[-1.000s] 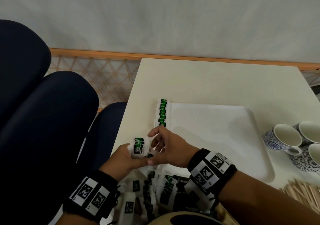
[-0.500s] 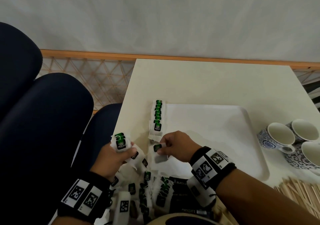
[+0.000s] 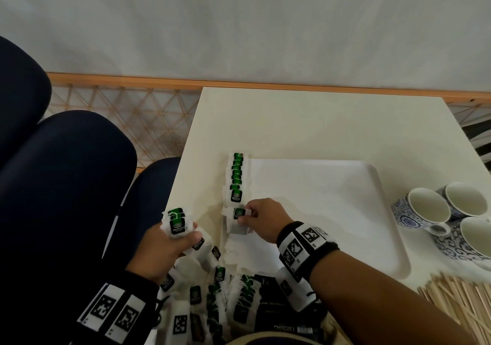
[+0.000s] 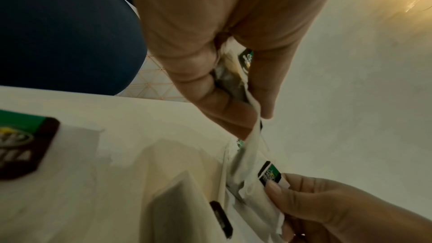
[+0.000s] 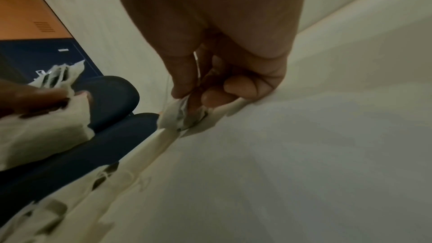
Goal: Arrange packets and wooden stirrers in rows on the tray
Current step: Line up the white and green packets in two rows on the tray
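Observation:
A white tray (image 3: 345,212) lies on the table with a row of green tea packets (image 3: 237,177) along its left edge. My right hand (image 3: 261,218) pinches one green tea packet (image 3: 238,214) at the near end of that row, low on the tray (image 5: 304,154). My left hand (image 3: 170,241) grips a small bundle of tea packets (image 3: 177,222) just left of the tray, off the table's edge. In the left wrist view the left fingers (image 4: 205,84) curl round the bundle, and the right hand (image 4: 327,206) holds its packet (image 4: 268,174). Wooden stirrers (image 3: 459,302) lie in a pile at the near right.
Loose tea packets (image 3: 212,291) and dark packets (image 3: 276,307) are heaped at the table's near edge. Three blue-patterned cups (image 3: 449,217) stand right of the tray. Dark blue chairs (image 3: 66,185) are on the left, beside the table (image 3: 305,121).
The hands have parted: the right hand took one packet from the left hand's bundle and carried it to the near end of the row. The left hand drew back left with the bundle.

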{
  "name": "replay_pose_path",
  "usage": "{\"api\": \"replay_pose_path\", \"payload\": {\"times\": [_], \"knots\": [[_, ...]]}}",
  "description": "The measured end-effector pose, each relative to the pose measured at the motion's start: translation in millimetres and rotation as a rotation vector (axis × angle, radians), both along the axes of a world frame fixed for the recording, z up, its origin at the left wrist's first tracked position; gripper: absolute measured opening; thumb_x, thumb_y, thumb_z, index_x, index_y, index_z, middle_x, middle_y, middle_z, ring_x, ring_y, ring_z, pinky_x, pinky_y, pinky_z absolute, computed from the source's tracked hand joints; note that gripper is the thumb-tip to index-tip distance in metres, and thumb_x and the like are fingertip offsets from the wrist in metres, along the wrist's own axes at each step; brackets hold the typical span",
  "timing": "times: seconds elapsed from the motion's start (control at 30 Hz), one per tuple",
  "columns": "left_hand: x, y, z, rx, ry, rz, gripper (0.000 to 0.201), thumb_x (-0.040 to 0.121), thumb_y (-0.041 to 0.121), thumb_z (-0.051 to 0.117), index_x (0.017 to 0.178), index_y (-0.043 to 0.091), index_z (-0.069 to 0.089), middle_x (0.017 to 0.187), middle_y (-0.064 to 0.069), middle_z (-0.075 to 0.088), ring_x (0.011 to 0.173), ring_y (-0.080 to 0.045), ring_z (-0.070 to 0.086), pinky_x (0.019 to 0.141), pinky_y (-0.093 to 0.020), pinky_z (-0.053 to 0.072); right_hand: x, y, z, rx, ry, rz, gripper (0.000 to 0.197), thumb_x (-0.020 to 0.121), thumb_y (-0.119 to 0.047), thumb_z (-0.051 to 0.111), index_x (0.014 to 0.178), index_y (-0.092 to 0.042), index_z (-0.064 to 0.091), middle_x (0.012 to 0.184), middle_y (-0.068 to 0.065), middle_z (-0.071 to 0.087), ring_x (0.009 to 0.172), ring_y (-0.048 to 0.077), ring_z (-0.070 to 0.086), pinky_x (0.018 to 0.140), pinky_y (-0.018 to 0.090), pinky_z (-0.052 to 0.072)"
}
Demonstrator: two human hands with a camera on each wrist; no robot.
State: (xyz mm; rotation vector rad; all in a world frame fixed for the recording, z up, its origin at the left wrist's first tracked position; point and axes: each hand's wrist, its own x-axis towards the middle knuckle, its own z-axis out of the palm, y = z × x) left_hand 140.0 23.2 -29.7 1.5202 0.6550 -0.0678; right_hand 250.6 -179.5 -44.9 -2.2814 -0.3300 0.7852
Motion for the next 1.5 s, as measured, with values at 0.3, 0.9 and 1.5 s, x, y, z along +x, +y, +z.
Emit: {"api": "replay_pose_path", "payload": {"times": [0.3, 0.9, 1.5], "knots": [[2, 0, 2, 0.023, -0.012, -0.027, 0.016, 0.060, 0.011, 0.081, 0.074, 0.015, 0.075, 0.080, -0.013, 0.073, 0.081, -0.032, 0.068, 0.081, -0.049, 0.054, -5, -2, 20, -0.083, 0.042, 0.350, 0.033, 0.088, -0.034, 0.067, 0.114, -0.013, 0.066, 0.102, 0.004, 0.064, 0.096, 0.019, 0.058, 0.081, 0.025, 0.044], [1, 3, 0, 0.006, -0.006, -0.043, 0.033, 0.047, 0.023, 0.083, 0.077, 0.014, 0.073, 0.079, -0.012, 0.073, 0.075, -0.027, 0.069, 0.068, -0.038, 0.055, -14, -11, 26, -0.100, 0.106, 0.453, 0.045, 0.086, -0.033, 0.069, 0.125, -0.013, 0.061, 0.125, 0.002, 0.061, 0.110, 0.021, 0.057, 0.101, 0.038, 0.044], [6, 5, -2, 0.059, 0.048, -0.015, 0.018, 0.076, -0.010, 0.071, 0.083, 0.006, 0.070, 0.074, -0.009, 0.072, 0.077, -0.030, 0.067, 0.077, -0.043, 0.054, -6, -7, 26, -0.049, 0.033, 0.319, 0.028, 0.087, -0.035, 0.068, 0.107, -0.016, 0.066, 0.108, 0.000, 0.063, 0.099, 0.019, 0.057, 0.089, 0.031, 0.047]]}}
